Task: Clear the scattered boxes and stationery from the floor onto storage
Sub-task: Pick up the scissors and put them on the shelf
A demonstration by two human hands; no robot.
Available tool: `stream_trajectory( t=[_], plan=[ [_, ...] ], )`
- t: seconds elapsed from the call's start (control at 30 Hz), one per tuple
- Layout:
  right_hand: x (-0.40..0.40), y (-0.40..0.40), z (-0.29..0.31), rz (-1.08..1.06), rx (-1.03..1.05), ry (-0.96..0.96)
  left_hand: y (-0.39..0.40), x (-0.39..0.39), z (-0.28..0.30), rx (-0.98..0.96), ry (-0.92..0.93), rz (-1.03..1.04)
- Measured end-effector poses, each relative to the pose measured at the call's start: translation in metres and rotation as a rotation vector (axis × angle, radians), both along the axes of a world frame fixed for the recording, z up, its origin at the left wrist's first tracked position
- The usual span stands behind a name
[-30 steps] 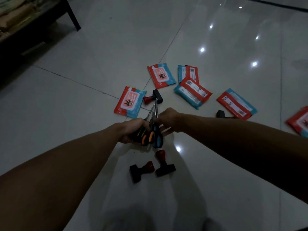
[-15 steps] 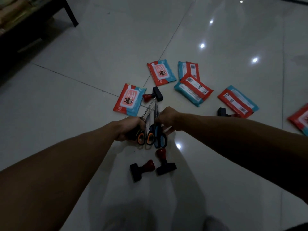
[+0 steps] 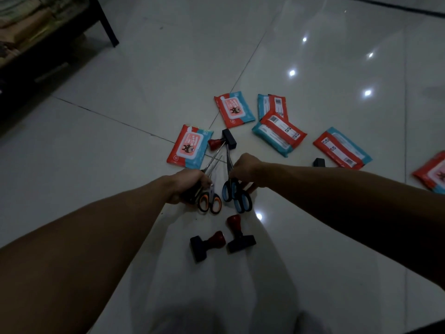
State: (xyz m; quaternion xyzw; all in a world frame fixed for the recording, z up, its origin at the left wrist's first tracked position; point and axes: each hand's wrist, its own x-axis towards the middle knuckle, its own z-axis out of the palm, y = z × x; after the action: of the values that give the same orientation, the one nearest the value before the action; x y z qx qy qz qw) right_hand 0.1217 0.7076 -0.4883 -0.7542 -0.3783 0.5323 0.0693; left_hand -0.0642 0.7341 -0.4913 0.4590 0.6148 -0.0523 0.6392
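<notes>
Both hands have drawn apart since the earlier frames, splitting what was one bunch of scissors into two pairs. Left hand (image 3: pixel 186 184) grips the orange scissors (image 3: pixel 210 198) with fingers curled round them near the pivot, handles pointing toward the person, blades (image 3: pixel 213 162) angled up and away. Right hand (image 3: pixel 244 168) pinches the blue scissors (image 3: pixel 237 195) at the base of the blades, its fingers curled, the blue handles hanging below the hand. Both pairs sit just above the tiled floor (image 3: pixel 120 153), side by side and near each other without touching.

Below the scissors lie two stamps with red knobs and black bases, one on its side (image 3: pixel 207 244), the other (image 3: pixel 239 235) just beside it. A third stamp (image 3: pixel 222 141) lies beyond the blade tips, next to a red and blue wipes pack (image 3: pixel 189 147). Further packs are scattered behind: one (image 3: pixel 234 109) face up, two overlapping (image 3: pixel 279 133), one (image 3: pixel 342 148) to the right, and one (image 3: pixel 431 172) cut by the frame edge. A small black object (image 3: pixel 319 162) peeks over the right forearm. A dark furniture leg (image 3: pixel 107 25) stands at upper left.
</notes>
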Motion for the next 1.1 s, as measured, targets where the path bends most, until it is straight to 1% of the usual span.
stream_trajectory(
  t=[0.2, 0.5, 0.67, 1.1],
  plan=[
    [0.001, 0.001, 0.002, 0.013, 0.015, 0.007, -0.003, 0.000, 0.007, 0.005, -0.011, -0.031],
    [0.002, 0.002, 0.001, 0.028, 0.003, 0.002, -0.006, -0.001, 0.013, -0.007, -0.023, -0.012],
    [0.003, 0.003, 0.001, 0.023, -0.002, 0.013, -0.008, 0.001, 0.015, 0.019, -0.014, -0.006],
    [0.002, 0.003, -0.005, 0.087, -0.019, -0.058, -0.002, 0.000, 0.008, 0.034, 0.041, -0.058]
  ],
)
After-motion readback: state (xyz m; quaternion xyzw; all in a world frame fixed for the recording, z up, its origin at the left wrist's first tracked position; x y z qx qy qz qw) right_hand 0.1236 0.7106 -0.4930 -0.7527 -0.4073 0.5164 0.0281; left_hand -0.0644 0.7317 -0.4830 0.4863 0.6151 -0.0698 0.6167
